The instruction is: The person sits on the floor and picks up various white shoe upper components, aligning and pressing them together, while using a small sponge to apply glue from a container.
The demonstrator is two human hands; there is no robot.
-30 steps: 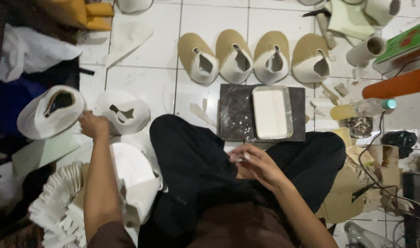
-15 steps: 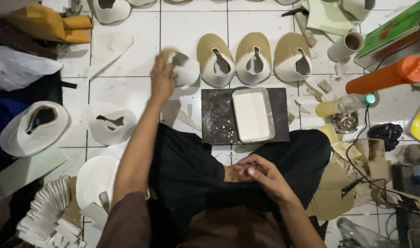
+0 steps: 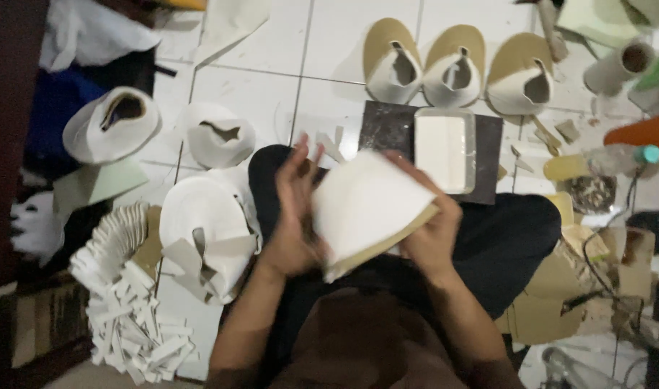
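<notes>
I hold a white slipper piece with a tan sole (image 3: pixel 369 209) over my lap, its white side up. My left hand (image 3: pixel 293 216) grips its left edge with the fingers raised. My right hand (image 3: pixel 430 223) supports its right edge from beneath, thumb along the rim. Past the piece, a dark slab (image 3: pixel 387 126) lies on the floor with a white rectangular tray (image 3: pixel 444 148) on it. Three more tan-soled slipper pieces (image 3: pixel 455 68) stand in a row beyond the slab.
At the left lie white slipper uppers (image 3: pixel 217 137), a stack of white soles (image 3: pixel 207 223) and a heap of white strips (image 3: pixel 127 317). At the right are cardboard scraps (image 3: pixel 560 295), a bottle with a teal cap (image 3: pixel 621 158), an orange object (image 3: pixel 646 130) and cables.
My left hand reached out to the row of slipper pieces, took the leftmost one and brought it back to my lap. My right hand has come up to hold it too.
</notes>
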